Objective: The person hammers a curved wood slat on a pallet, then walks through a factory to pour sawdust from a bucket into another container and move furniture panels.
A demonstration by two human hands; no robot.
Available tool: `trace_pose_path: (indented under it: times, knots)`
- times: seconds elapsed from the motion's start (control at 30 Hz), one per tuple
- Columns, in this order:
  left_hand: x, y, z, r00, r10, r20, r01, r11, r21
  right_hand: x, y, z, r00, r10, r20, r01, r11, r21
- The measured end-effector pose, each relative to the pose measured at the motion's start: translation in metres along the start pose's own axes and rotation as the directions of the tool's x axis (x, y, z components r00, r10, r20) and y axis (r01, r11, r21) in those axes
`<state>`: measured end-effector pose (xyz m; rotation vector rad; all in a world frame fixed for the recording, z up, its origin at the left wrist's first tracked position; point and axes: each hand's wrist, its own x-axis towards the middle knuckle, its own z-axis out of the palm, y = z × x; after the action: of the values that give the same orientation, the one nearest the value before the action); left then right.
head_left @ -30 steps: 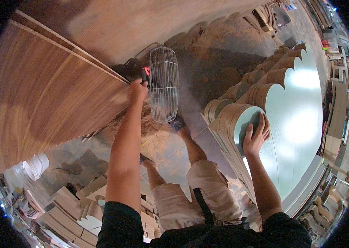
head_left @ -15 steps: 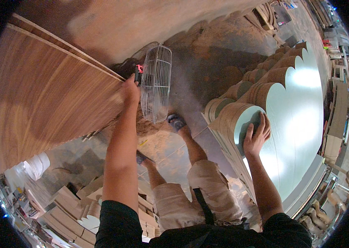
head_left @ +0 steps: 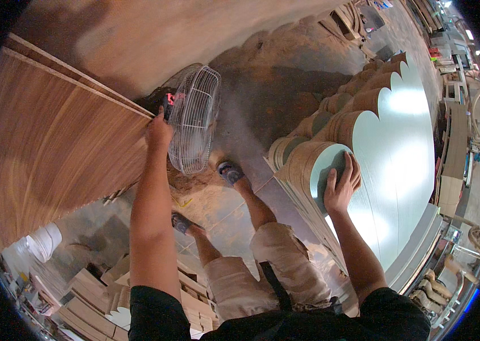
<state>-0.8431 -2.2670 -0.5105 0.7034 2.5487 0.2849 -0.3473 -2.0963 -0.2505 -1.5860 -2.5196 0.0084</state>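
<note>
Now gripping the fan (head_left: 194, 122), likely stiff, best held from behind, with left hand (head_left: 160, 132), resting spread right hand (head_left: 340, 187) on boards (head_left: 390, 165) right of it.

A rounded silver wire-caged fan (head_left: 194, 119) is between a flat brown wooden panel (head_left: 64, 153), left, and pale-green scalloped stacked boards (head_left: 396, 148), right. The right hand (head_left: 340, 186) lies on the boards.

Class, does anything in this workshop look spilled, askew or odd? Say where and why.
Yes: brown dust-like debris is strewn across the floor below the wire-caged fan, resembling an uncleared spill. A bent yellow object, too small to identify, lies loose near the left shoe.
</note>
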Motion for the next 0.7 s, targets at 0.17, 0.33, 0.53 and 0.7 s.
trace_pose_path:
  times: [0.17, 0.33, 0.53, 0.7]
  knots:
    - [-0.007, 0.010, -0.015, 0.999, -0.018, 0.049, 0.018, 1.000, 0.014, -0.001, -0.003, -0.002, 1.000, 0.008, 0.005, -0.008, 1.000, 0.011]
    - [-0.022, 0.017, -0.029, 0.997, -0.054, 0.055, 0.050, 0.996, 0.073, 0.000, -0.002, 0.000, 1.000, -0.009, -0.010, 0.009, 1.000, 0.025]
    - [-0.045, 0.023, -0.064, 0.996, 0.006, 0.087, -0.032, 0.954, 0.297, -0.005, 0.003, 0.000, 1.000, 0.001, -0.018, -0.001, 1.000, 0.025]
    - [-0.086, -0.049, -0.022, 0.904, 0.227, -0.362, -0.246, 0.969, -0.009, 0.001, -0.006, 0.004, 1.000, -0.022, -0.003, 0.022, 1.000, 0.022]
